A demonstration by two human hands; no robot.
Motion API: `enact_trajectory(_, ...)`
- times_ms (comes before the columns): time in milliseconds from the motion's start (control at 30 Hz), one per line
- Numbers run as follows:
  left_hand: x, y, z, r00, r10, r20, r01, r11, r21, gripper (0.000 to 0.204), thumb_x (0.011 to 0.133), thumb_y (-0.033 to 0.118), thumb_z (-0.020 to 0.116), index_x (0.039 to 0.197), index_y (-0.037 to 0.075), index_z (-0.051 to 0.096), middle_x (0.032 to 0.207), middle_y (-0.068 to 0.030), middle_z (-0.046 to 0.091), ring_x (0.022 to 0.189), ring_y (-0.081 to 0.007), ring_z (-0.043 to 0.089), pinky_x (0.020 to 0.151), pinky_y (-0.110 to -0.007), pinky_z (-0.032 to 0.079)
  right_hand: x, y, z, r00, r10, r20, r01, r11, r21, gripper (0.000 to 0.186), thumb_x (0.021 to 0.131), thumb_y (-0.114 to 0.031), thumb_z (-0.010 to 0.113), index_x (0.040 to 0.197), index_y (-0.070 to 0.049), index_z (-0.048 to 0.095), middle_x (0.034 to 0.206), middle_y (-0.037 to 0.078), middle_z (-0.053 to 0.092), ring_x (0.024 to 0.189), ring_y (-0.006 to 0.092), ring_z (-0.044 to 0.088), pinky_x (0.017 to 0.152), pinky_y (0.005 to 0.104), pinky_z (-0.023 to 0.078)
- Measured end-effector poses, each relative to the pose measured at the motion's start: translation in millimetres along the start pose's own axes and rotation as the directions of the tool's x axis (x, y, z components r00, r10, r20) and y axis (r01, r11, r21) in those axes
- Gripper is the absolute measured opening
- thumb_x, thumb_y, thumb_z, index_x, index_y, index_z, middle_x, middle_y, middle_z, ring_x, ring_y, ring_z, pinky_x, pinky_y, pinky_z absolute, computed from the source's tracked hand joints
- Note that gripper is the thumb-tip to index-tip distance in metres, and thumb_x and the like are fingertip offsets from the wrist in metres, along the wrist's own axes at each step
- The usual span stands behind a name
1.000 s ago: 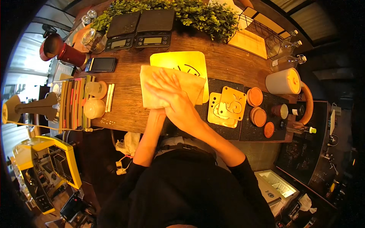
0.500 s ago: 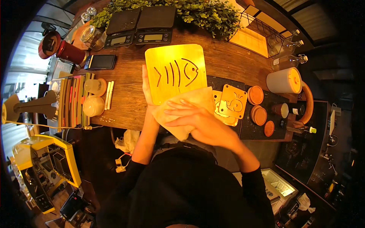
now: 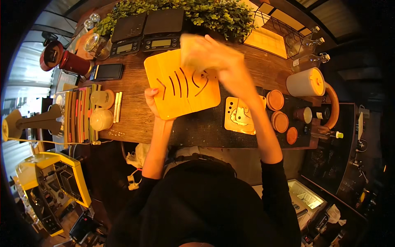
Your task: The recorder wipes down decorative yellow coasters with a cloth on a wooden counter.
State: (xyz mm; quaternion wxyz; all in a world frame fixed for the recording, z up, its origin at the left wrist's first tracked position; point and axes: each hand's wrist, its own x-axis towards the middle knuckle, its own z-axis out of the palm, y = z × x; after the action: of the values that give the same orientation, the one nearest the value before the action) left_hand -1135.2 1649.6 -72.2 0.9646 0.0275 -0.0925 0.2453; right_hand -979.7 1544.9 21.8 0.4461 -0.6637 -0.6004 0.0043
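A: What are the hands doing?

B: The left hand (image 3: 153,102) has a grip on the board (image 3: 181,108), at its left side. The right hand (image 3: 224,61) is grasping a bunched cloth (image 3: 189,46) over the board's far edge.

A: Does the cloth touch the board?

B: I can't tell, because that hand is blurry. It looks like the rubbing part to me.

A: What does a rub like that need?

B: I'd say the left hand has to hold tight so the board doesn't tip. The cloth should go flat and gently, as it could catch in the slots (image 3: 172,85) that make a fish.

A: Where is the board?

B: Up over the wooden surface (image 3: 133,105), near the middle of its near edge, turned a bit.

A: What else is there?

B: A black mat (image 3: 197,132) lies along the near edge, toward the right. Two small boards (image 3: 234,123) overlap on it, partly hidden, with round coasters (image 3: 280,122) beside them. A jug (image 3: 300,84) is by the right edge. Two scales (image 3: 163,24) and a plant (image 3: 224,18) are at the far edge, and books (image 3: 78,115) at the left edge.

A: And the room?

B: There's a yellow machine (image 3: 78,179) past the near left corner.
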Motion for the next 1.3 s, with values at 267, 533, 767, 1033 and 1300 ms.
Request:
enact_trajectory(267,-3,-4,2,0.999,0.033,-0.002,-0.033,0.995,-0.093,0.055,0.073,0.018,0.044,0.126,0.004,0.039,0.122,-0.0145,0.049,0.108,-0.0301,0.049,0.094,-0.043,0.038,-31,-12,20,0.991,0.136,0.003,-0.136,0.990,-0.042,0.067,0.055,0.018,0.034,0.114,-0.008,0.057,0.127,0.014,0.046,0.127,0.0306,0.031,0.103,0.0359,0.027)
enact_trajectory(533,6,-6,17,0.991,0.135,-0.005,-0.135,0.991,-0.019,0.056,0.074,0.021,0.044,0.127,0.004,0.039,0.126,-0.0145,0.045,0.114,-0.0312,0.045,0.099,-0.045,0.033,-67,-45,16,0.978,0.209,-0.017,-0.209,0.977,-0.037,0.068,0.057,0.020,0.037,0.116,-0.006,0.055,0.127,0.017,0.045,0.127,0.0335,0.030,0.100,0.0373,0.030)
enact_trajectory(767,11,-5,15,0.992,0.125,0.003,-0.125,0.992,-0.031,0.055,0.074,0.020,0.044,0.126,0.005,0.040,0.124,-0.0142,0.047,0.111,-0.0312,0.047,0.097,-0.045,0.035,-88,-58,16,0.950,0.312,-0.008,-0.312,0.950,-0.007,0.070,0.056,0.021,0.035,0.117,-0.007,0.055,0.129,0.016,0.044,0.127,0.0338,0.030,0.100,0.0373,0.030)
enact_trajectory(1033,12,8,20,0.951,0.300,-0.078,-0.281,0.941,0.191,0.052,0.077,0.028,0.046,0.124,0.007,0.042,0.121,-0.0113,0.050,0.107,-0.0285,0.051,0.091,-0.044,0.041,-108,-54,2,0.853,0.450,0.264,-0.519,0.784,0.341,0.055,0.064,0.015,0.041,0.116,0.001,0.052,0.125,0.016,0.047,0.119,0.0300,0.043,0.099,0.0374,0.033)
enact_trajectory(1300,16,2,34,0.926,0.366,-0.093,-0.335,0.909,0.250,0.053,0.081,0.037,0.046,0.125,0.009,0.041,0.119,-0.0091,0.051,0.106,-0.0256,0.051,0.090,-0.041,0.042,-117,-33,0,0.278,0.941,0.196,-0.401,-0.072,0.913,0.032,0.076,0.001,0.050,0.108,0.002,0.045,0.090,0.010,0.056,0.080,0.0176,0.058,0.065,0.0265,0.049)
